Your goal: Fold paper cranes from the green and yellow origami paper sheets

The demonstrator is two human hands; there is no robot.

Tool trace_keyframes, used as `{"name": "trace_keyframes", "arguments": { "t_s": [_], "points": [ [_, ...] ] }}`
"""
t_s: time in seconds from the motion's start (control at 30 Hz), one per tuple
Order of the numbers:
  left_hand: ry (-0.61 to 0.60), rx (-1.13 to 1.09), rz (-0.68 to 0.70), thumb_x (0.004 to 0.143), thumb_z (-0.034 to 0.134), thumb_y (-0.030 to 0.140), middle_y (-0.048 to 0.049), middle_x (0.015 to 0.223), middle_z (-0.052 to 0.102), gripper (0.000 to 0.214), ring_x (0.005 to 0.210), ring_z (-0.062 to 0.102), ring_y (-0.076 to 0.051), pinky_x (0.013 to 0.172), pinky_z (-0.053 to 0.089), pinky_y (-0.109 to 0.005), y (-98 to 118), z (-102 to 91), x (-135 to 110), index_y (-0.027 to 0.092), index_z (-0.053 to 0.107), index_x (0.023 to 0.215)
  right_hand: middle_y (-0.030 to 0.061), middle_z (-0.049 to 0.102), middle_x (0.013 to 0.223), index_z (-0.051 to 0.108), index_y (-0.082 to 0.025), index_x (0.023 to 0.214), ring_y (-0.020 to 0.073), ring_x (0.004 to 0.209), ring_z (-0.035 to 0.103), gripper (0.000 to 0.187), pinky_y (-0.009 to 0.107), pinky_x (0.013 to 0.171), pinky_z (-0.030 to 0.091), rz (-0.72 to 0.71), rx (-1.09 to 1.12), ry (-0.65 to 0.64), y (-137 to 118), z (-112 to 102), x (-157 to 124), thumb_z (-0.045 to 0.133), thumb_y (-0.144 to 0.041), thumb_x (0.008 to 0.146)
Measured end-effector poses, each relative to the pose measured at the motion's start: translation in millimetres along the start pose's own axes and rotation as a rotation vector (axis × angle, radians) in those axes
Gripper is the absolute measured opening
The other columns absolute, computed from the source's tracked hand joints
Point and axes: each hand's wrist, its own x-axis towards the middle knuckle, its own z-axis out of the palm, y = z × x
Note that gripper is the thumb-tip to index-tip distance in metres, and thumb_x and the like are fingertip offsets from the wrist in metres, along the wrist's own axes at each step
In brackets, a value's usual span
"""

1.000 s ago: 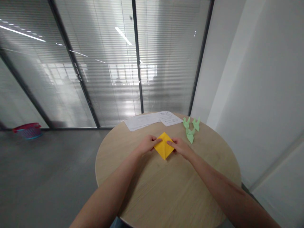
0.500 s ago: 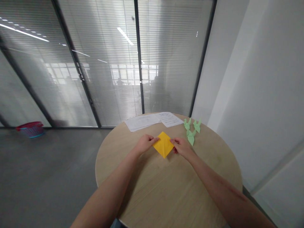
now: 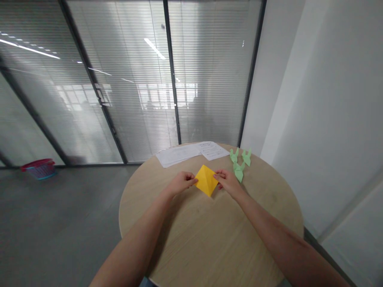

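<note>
A folded yellow origami paper (image 3: pixel 206 180), diamond-shaped with a crease down its middle, is held above the round wooden table. My left hand (image 3: pixel 181 183) pinches its left corner between thumb and fingers. At the opposite corner, my right hand (image 3: pixel 226 181) grips the paper, thumb on the front and fingers partly hidden behind. Just beyond my right hand, three pale green origami cranes stand close together, the nearest green crane (image 3: pixel 239 172) almost at my wrist.
White sheets of paper (image 3: pixel 176 154), one printed, lie at the far edge of the round table (image 3: pixel 191 247). A red and blue basket (image 3: pixel 40 169) sits on the floor at far left. Glass partitions with blinds stand behind; a white wall (image 3: pixel 338 119) rises at right.
The yellow paper has tilted, its lower corner swinging slightly right. My left hand has shifted its pinch a little lower on the left corner. The camera view has moved slightly.
</note>
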Motion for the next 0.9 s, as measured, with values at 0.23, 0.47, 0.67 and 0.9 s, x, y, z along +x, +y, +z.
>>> {"name": "trace_keyframes", "arguments": {
  "t_s": [0.23, 0.47, 0.67, 0.9],
  "points": [
    [0.055, -0.222, -0.001, 0.074, 0.064, 0.052, -0.0044, 0.073, 0.065, 0.039, 0.061, 0.054, -0.014, 0.056, 0.037, -0.025, 6, 12.3, 2, 0.013, 0.068, 0.079, 0.0048, 0.072, 0.077, 0.066, -0.019, 0.09, 0.0143, 0.058, 0.063, 0.022, 0.019, 0.042, 0.044, 0.017, -0.079, -0.142, -1, 10, -4, 0.072, -0.033, 0.074],
    [0.164, -0.373, -0.072, 0.071, 0.066, 0.049, -0.0058, 0.076, 0.067, 0.038, 0.062, 0.058, -0.016, 0.058, 0.042, -0.027, 12, 21.4, 2, 0.013, 0.067, 0.08, 0.0048, 0.073, 0.081, 0.065, -0.019, 0.094, 0.0137, 0.059, 0.064, 0.024, 0.02, 0.044, 0.044, 0.034, -0.088, -0.177, -3, 15, -8, 0.069, -0.032, 0.075],
    [0.264, -0.354, -0.026, 0.07, 0.066, 0.043, -0.0035, 0.072, 0.065, 0.031, 0.062, 0.057, -0.015, 0.058, 0.043, -0.026, 10, 20.0, 5, 0.013, 0.065, 0.078, 0.0022, 0.07, 0.075, 0.062, -0.017, 0.098, 0.0098, 0.051, 0.059, 0.025, 0.017, 0.041, 0.038, 0.084, -0.15, -0.181, -10, 16, -12, 0.065, -0.03, 0.077],
    [0.323, -0.318, -0.002, 0.071, 0.062, 0.037, -0.002, 0.069, 0.062, 0.024, 0.061, 0.054, -0.013, 0.059, 0.042, -0.025, 8, 19.8, 7, 0.014, 0.064, 0.075, 0.0021, 0.069, 0.072, 0.063, -0.017, 0.096, 0.0094, 0.048, 0.056, 0.024, 0.018, 0.041, 0.036, 0.101, -0.16, -0.188, -13, 17, -15, 0.066, -0.03, 0.076]
  ]
}}
